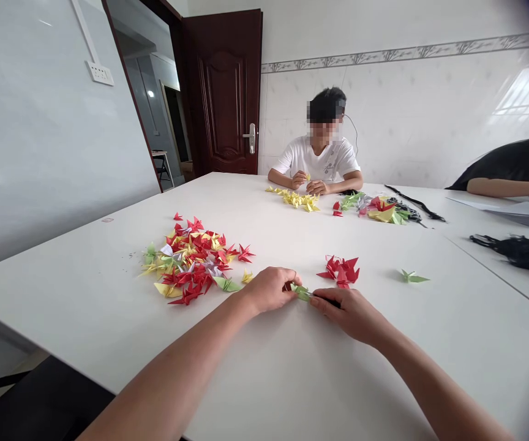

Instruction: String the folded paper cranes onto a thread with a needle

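My left hand (269,289) pinches a small green origami crane (299,292) just above the white table (264,380). From the other side, my right hand (351,311) grips a slim tool (329,301) with a dark handle and a metal tip. That tip meets the green paper; whether it goes through cannot be made out. Just beyond my hands lies a small group of red origami cranes (340,271). A large heap of red, yellow, green and pale cranes (195,257) spreads to the left. One green crane (414,277) sits alone to the right.
Across the table a person (319,156) in a white shirt handles yellow paper, beside yellow cranes (299,199) and a mixed coloured pile (384,209). At right are black cords (517,251), paper sheets (503,208) and another person's arm (507,187). A door (221,92) stands behind.
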Demonstrator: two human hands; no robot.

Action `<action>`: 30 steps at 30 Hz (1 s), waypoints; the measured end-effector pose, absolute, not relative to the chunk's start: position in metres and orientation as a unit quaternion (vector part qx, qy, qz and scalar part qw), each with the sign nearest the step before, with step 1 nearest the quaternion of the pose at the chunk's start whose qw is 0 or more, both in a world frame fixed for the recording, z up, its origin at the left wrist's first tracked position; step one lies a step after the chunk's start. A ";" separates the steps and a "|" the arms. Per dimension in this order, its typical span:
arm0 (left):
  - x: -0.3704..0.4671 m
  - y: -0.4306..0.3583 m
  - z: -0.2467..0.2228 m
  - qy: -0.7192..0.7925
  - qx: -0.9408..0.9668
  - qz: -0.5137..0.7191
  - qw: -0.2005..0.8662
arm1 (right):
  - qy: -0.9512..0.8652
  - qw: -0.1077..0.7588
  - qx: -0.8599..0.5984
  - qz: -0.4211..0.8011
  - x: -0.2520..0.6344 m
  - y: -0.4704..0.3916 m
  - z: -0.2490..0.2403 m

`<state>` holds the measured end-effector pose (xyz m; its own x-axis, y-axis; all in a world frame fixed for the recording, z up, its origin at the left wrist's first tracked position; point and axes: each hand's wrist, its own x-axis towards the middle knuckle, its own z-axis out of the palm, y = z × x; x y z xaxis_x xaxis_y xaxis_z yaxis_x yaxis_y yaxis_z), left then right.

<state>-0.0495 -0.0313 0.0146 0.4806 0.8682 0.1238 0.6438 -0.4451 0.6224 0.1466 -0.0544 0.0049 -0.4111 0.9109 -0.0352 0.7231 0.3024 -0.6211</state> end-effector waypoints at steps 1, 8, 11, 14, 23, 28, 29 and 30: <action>-0.049 -0.032 0.015 0.460 0.821 0.220 0.258 | -0.788 0.164 -0.521 0.285 0.146 -0.054 0.005; -0.048 -0.034 0.016 0.452 0.829 0.214 0.250 | -0.790 0.146 -0.551 0.227 0.141 -0.056 0.006; -0.047 -0.034 0.016 0.454 0.832 0.208 0.241 | -0.790 0.139 -0.560 0.206 0.139 -0.058 0.007; -0.047 -0.034 0.015 0.455 0.832 0.206 0.243 | -0.793 0.134 -0.560 0.198 0.139 -0.058 0.007; -0.046 -0.034 0.014 0.452 0.835 0.197 0.245 | -0.795 0.116 -0.569 0.176 0.138 -0.057 0.006; -0.046 -0.034 0.013 0.448 0.835 0.197 0.252 | -0.790 0.105 -0.579 0.174 0.137 -0.058 0.007; -0.046 -0.034 0.013 0.448 0.835 0.198 0.252 | -0.790 0.104 -0.579 0.174 0.137 -0.058 0.007; -0.046 -0.034 0.013 0.449 0.834 0.199 0.251 | -0.791 0.104 -0.578 0.173 0.137 -0.058 0.007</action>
<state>-0.0461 -0.0341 0.0131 0.5186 0.8484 0.1061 0.6485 -0.4712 0.5979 0.1369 -0.0583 0.0074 -0.3099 0.9501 -0.0362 0.8782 0.2714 -0.3938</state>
